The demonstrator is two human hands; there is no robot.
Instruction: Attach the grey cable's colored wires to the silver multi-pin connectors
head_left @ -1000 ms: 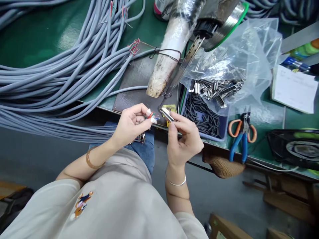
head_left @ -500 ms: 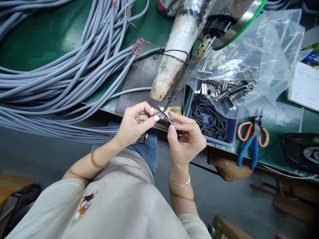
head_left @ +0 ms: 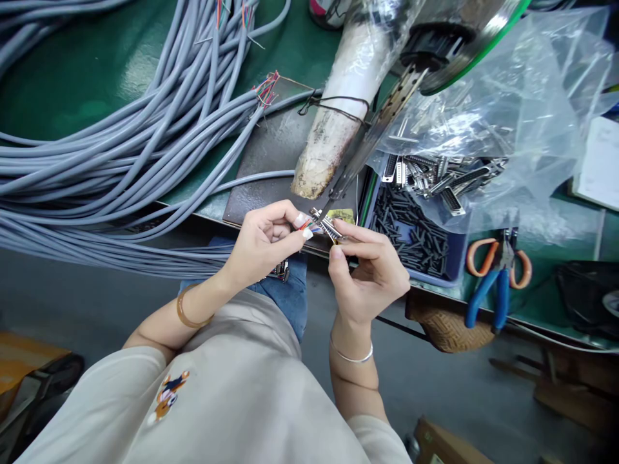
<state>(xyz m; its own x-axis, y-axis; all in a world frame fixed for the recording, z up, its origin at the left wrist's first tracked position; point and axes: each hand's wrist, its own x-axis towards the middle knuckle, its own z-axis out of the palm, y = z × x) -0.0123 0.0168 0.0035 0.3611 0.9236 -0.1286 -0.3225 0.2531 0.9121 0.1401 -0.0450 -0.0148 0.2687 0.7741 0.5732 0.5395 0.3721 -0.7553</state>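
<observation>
My left hand (head_left: 271,238) pinches thin coloured wires (head_left: 309,225) between thumb and fingertips. With thumb and fingers closed, my right hand (head_left: 365,267) grips the right end of a small metal pin connector (head_left: 329,227). The wires meet the connector's pin side, and the two hands are a small gap apart. A dark metal tip (head_left: 343,183), angled down from a holder, reaches the connector from above. Beside it hangs a white wrapped tube (head_left: 326,135) with a scorched end. A yellow pad (head_left: 341,214) lies just behind the connector.
Grey cables (head_left: 145,148) cover the left of the green table (head_left: 120,77). To the right stand a blue bin (head_left: 452,261) of small black sleeves, a plastic bag (head_left: 546,109) with connectors, and pliers (head_left: 503,274). A green-rimmed spool (head_left: 464,45) hangs above.
My right hand and the connector have shifted slightly right, and my left hand a little too. The bin, bag and pliers appear further right as the view moves.
</observation>
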